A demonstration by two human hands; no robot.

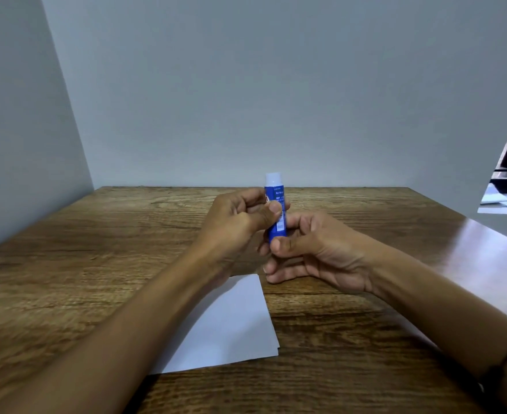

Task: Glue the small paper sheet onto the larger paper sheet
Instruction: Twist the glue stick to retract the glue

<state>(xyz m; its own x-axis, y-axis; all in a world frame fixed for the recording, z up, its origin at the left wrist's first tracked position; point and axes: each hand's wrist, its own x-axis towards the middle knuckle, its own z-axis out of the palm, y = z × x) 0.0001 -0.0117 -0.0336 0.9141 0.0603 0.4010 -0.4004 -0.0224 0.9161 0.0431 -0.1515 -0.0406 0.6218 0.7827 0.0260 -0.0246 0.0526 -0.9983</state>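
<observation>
Holding the glue stick point(276, 215) upright above the worktop point(96, 234), the person has both hands on it, and the split grip looks made for twisting. The left hand point(240, 218) has its fingers point(273, 209) curled round the upper part of the blue barrel, thumb pressed across the label, which would steady the tube. The right hand point(315, 249) pinches the bottom end between thumb and fingers, just where a turning knob would sit, so the likely purpose is to wind the glue up. A pale tip shows at the top of the stick, beyond the left fingers; whether it is a cap or bare glue cannot be told from this view.

A white paper sheet point(228, 321) lies flat on the worktop below and nearer the body than both sets of fingers, partly hidden under the left forearm, apart from the stick. Placed there, it sits within easy reach for spreading once the stick is ready. Whether this is the small sheet or the larger one cannot be told, and no second sheet is visible. No glue appears applied yet, so the task seems to be at its preparing stage
</observation>
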